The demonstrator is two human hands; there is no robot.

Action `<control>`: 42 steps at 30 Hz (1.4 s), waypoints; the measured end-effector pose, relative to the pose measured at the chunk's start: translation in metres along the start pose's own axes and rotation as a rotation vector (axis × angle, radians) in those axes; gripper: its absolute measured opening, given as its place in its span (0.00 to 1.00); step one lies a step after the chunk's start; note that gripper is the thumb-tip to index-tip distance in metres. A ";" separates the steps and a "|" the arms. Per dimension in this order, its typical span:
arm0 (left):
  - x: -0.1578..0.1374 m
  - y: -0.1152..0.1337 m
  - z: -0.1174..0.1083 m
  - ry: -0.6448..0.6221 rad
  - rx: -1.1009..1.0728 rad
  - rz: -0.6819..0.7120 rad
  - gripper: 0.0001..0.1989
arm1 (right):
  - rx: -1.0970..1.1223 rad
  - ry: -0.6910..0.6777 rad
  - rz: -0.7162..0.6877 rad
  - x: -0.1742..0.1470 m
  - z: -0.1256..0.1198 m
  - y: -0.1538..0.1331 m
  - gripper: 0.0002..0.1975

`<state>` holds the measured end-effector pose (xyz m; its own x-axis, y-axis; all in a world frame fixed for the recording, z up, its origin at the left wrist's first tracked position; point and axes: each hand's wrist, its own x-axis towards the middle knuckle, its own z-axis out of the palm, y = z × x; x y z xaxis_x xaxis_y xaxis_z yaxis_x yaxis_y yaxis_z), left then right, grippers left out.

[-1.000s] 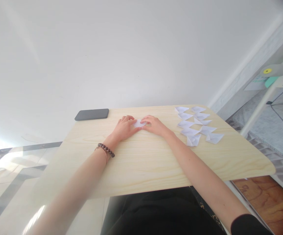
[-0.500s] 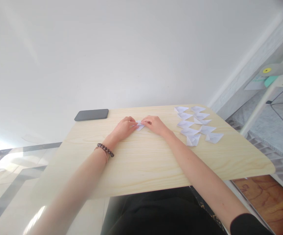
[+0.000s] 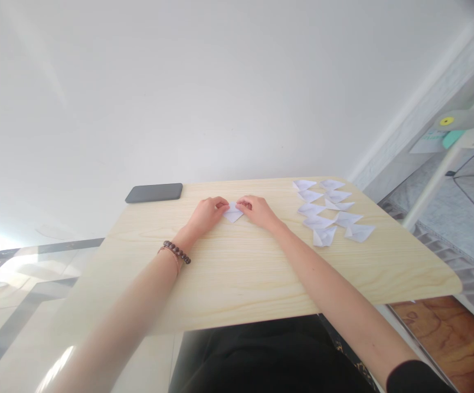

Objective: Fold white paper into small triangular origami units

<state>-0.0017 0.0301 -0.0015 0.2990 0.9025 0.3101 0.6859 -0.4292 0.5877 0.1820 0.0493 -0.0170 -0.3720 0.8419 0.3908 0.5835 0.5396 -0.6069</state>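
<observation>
A small folded white paper (image 3: 233, 213) lies near the middle of the wooden table (image 3: 237, 273), one point facing me. My left hand (image 3: 209, 213) pinches its left corner between thumb and fingers. On the opposite corner, my right hand (image 3: 257, 209) has its fingertips closed in the same way. The paper's lower part shows between the hands; its two side corners are hidden by fingertips. A dark beaded bracelet (image 3: 177, 251) circles my left wrist.
Several folded white paper pieces (image 3: 318, 222) sit in two columns on the table's right side. A dark phone (image 3: 155, 192) rests at the back left corner. Behind the table rises a white wall (image 3: 229, 98). A metal frame (image 3: 437, 169) stands off to the right.
My left fingers have drawn back from over the paper to its left corner, so more of the paper shows. The right hand has barely shifted.
</observation>
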 end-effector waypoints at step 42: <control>0.003 -0.007 0.010 0.044 0.142 -0.167 0.16 | -0.147 0.066 0.174 0.000 0.008 -0.002 0.09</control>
<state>0.0007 0.0360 -0.0121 0.1463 0.9569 0.2510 0.8110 -0.2613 0.5235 0.1746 0.0481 -0.0213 -0.2119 0.9176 0.3363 0.7354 0.3763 -0.5635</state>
